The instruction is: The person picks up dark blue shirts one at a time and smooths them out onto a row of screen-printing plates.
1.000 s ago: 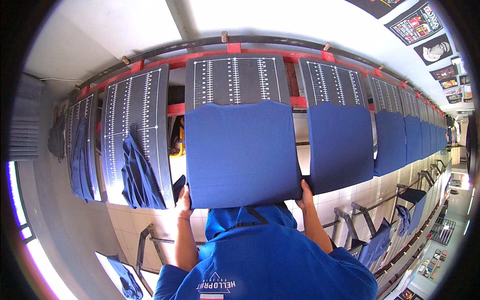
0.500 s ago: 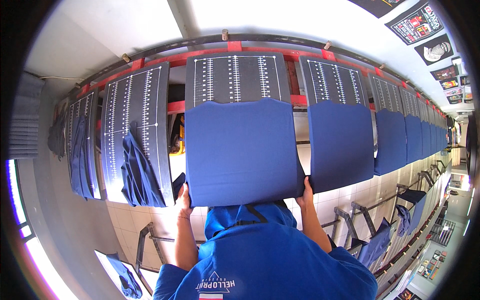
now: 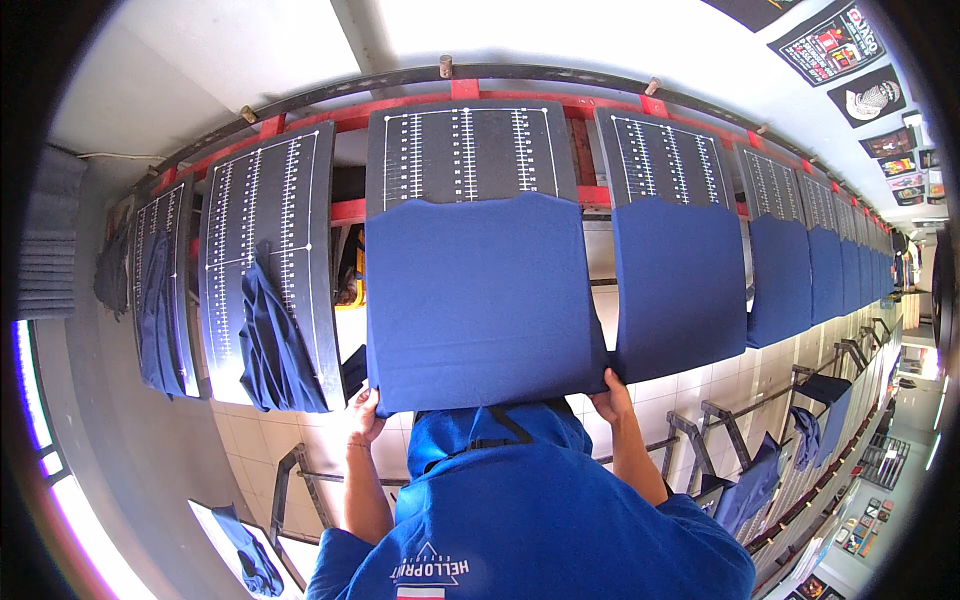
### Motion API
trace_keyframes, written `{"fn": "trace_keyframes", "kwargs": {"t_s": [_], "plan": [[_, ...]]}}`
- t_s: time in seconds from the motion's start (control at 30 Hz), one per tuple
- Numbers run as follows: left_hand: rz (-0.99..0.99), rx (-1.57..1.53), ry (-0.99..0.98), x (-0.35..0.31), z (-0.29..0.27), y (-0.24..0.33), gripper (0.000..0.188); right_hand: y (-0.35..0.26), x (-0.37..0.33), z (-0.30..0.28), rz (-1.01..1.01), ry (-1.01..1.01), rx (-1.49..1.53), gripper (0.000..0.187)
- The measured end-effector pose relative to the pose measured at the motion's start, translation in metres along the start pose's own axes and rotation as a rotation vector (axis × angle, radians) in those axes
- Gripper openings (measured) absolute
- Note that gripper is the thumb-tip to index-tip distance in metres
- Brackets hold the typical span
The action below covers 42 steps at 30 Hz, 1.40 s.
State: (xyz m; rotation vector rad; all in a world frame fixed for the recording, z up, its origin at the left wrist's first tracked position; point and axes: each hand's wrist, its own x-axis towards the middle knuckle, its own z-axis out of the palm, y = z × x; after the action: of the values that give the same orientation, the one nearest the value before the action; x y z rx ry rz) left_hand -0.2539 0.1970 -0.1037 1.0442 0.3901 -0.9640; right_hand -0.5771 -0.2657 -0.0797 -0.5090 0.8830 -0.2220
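Observation:
A navy cloth [image 3: 478, 300] lies almost smooth over the nearer part of a black board [image 3: 440, 150] marked with white ruler lines. The board's far end is bare, and the cloth's far edge is slightly wavy. At the near left corner, my left hand [image 3: 364, 415] is closed on the cloth's edge, thumb up along the side. My right hand [image 3: 612, 400] grips the near right corner in the same way, where the cloth hangs down in a fold. Fingers of both hands are partly hidden under the cloth.
Left of me, two similar boards [image 3: 225, 210] carry bunched navy cloths [image 3: 275, 330]. To the right, a row of boards bears flat navy cloths [image 3: 680, 290]. A red frame [image 3: 465, 90] with a dark rail runs behind. Black metal brackets [image 3: 725, 440] stand on my right.
Both hands have shifted slightly nearer to me along the board's near corners, still holding the cloth. The cloth stays spread on the board.

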Motion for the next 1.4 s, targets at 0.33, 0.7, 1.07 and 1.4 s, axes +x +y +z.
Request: {"fn": "trace_keyframes", "kwargs": {"t_s": [0.33,0.7,1.07,1.4], "plan": [[-0.005,-0.047,0.068,-0.011,0.008,0.012,0.022,0.009,-0.007,-0.001,-0.027,0.141,0.142,0.055],[0.047,-0.051,0.103,-0.004,0.001,0.002,0.024,0.002,0.005,-0.020,0.235,0.149,-0.526,0.043],[-0.110,0.031,0.119,0.006,0.036,0.023,0.044,-0.026,0.076,0.054,0.036,0.051,-0.173,0.055],[-0.019,0.217,0.204,0.029,0.020,0.016,0.037,-0.038,0.073,0.058,0.043,0.069,-0.185,0.040]]}}
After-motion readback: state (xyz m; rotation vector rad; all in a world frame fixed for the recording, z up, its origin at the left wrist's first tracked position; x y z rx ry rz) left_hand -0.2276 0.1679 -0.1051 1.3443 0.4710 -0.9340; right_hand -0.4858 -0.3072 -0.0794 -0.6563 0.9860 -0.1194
